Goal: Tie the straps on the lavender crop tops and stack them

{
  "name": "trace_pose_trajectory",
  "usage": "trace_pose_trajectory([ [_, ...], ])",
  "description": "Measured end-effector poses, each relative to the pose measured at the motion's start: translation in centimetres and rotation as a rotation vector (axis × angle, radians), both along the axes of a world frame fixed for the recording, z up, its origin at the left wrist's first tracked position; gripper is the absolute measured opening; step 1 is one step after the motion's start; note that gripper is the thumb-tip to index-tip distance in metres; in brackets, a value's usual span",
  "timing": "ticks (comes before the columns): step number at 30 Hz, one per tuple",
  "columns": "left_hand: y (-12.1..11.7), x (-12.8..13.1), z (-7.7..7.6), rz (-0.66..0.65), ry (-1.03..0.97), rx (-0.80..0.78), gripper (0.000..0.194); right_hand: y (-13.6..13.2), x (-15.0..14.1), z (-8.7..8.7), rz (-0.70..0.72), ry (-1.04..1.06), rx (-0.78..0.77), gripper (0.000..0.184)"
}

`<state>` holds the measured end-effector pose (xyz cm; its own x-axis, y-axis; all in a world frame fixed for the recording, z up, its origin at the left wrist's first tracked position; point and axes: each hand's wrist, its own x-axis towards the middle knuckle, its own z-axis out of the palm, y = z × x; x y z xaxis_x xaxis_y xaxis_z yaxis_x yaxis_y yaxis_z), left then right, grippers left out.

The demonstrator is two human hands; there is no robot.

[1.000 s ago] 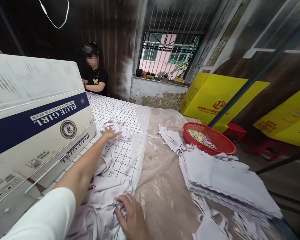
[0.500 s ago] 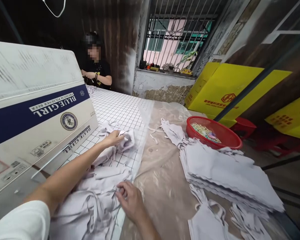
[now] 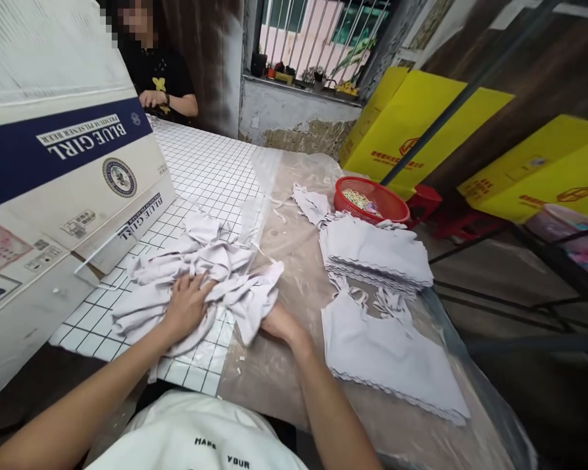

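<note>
A crumpled heap of pale lilac strappy tops [image 3: 149, 303] lies on the white checked part of the table. Pressing on the heap is my left hand [image 3: 189, 307], its fingers apart on the cloth. At the heap's right edge, my right hand [image 3: 278, 320] grips one strappy top [image 3: 249, 300], whose fabric hides most of the fingers. To the right lies a neat stack of flat tops [image 3: 372, 248] with wavy hems. Nearer me is a second flat stack [image 3: 387, 346], its straps bunched at the top.
A white beer carton [image 3: 78, 163] stands along the left side. Behind the stacks sits a red basket [image 3: 396, 205] with small pieces inside. Across the table is a person in black [image 3: 171, 78]. Yellow boxes [image 3: 421, 124] and a slanting dark pole [image 3: 436, 111] are at the right.
The view has tilted downward. My left hand has come back from the far pile onto the nearer heap. My right hand has moved under a top, which is now lifted at the heap's edge.
</note>
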<state>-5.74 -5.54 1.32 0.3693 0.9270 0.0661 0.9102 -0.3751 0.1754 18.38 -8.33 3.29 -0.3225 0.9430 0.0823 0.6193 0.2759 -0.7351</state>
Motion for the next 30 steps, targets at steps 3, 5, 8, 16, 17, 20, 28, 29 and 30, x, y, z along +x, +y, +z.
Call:
trace_pose_trajectory([
  [3,4.0,-0.9,0.4,0.028,0.047,0.027,0.048,-2.5,2.2,0.0,-0.083,-0.076,-0.136,0.011],
  [5,6.7,-1.2,0.7,0.025,0.084,0.043,0.049,-3.8,3.6,-0.2,-0.203,-0.083,-0.181,0.013],
  [8,10.0,-1.3,1.2,0.019,0.130,0.045,0.051,-4.0,4.0,-0.2,-0.344,-0.071,-0.139,0.017],
  [16,10.4,-0.9,5.4,-0.045,0.149,-0.035,0.044,2.7,-4.7,0.5,-0.168,-0.243,-0.051,0.057],
  [17,9.7,-0.5,5.8,-0.081,0.084,0.013,0.041,3.4,-5.5,0.5,-0.145,-0.295,-0.072,0.052],
  [20,7.6,1.5,6.1,-0.272,-0.185,0.041,0.041,4.4,-6.0,0.8,-0.152,-0.301,-0.038,0.032],
  [28,3.8,5.6,8.8,-0.440,-0.653,-0.528,0.044,0.9,0.3,6.8,-0.342,0.135,0.200,0.016],
  [29,3.6,5.4,10.2,-0.476,-0.682,-0.625,0.042,0.2,1.0,8.1,-0.350,0.210,0.243,0.017],
  [30,3.4,5.1,11.7,-0.498,-0.708,-0.730,0.041,-0.5,1.8,9.5,-0.366,0.277,0.294,0.017],
])
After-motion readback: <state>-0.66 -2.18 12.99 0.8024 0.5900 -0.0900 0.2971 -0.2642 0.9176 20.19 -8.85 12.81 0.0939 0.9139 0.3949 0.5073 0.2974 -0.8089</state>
